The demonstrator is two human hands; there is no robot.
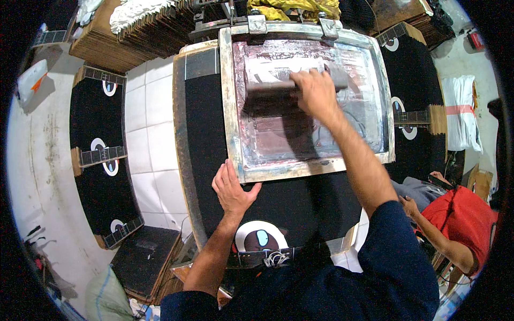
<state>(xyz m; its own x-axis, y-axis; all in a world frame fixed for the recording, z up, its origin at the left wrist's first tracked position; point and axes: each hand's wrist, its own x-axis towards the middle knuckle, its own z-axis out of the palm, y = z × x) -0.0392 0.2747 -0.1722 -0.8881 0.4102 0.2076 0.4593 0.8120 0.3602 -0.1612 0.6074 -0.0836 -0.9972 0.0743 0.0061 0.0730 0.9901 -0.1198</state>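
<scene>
My right hand is closed around a squeegee, a long dark bar lying across the upper part of a screen-printing frame. Dark ink streaks and pale patches cover the mesh inside the frame. At the frame's near left corner, my left hand has its fingers stretched along the side and its thumb spread apart below. Beneath the frame lies black fabric on a board, and a round white, brown and blue eye print shows near my body. The fabric under the mesh is hidden.
Metal clamps hold the frame's far edge. Black printed fabric pieces lie on boards at left, more at right. A stack of boards and yellow cloth are at the back. A person in red is at right.
</scene>
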